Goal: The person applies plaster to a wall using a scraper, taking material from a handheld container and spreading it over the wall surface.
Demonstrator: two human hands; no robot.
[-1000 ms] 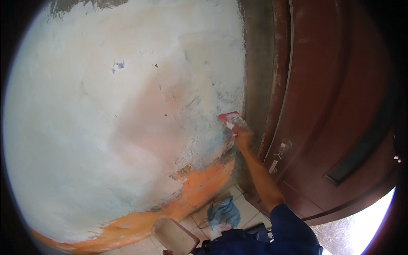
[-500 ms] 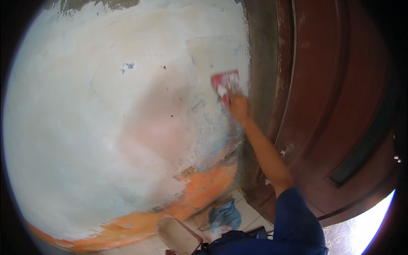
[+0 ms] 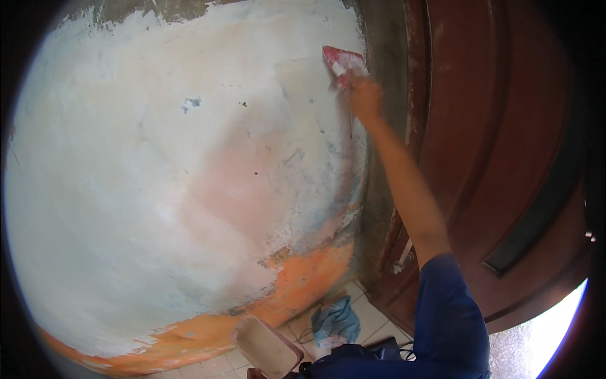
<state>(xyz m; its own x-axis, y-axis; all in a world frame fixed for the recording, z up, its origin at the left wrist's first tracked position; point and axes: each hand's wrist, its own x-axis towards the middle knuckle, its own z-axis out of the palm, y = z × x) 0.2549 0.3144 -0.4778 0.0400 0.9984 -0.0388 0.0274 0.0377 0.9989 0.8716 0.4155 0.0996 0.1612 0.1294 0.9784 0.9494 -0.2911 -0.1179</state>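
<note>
At the upper right of the wall, my right hand (image 3: 366, 98) is closed around the handle of a putty knife (image 3: 344, 61). Its wide red blade, smeared with white, lies against or very close to the wall (image 3: 158, 145), beside the wall's right edge. Low in the picture is a rectangular tan trough (image 3: 294, 347) with a pinkish rim. A small part of my left hand (image 3: 254, 374) shows at its lower corner, seemingly gripping it; most of that hand is cut off by the picture's edge.
Orange paint (image 3: 309, 271) shows along the wall's base. A dark red-brown door (image 3: 467, 158) stands close on the right, past a grey bare strip (image 3: 388, 76). A blue crumpled cloth or bag (image 3: 338, 319) lies on the tiled floor (image 3: 372, 316).
My right hand has moved up the wall with the putty knife, and slightly right, with the arm stretched farther. The trough stays in nearly the same place.
</note>
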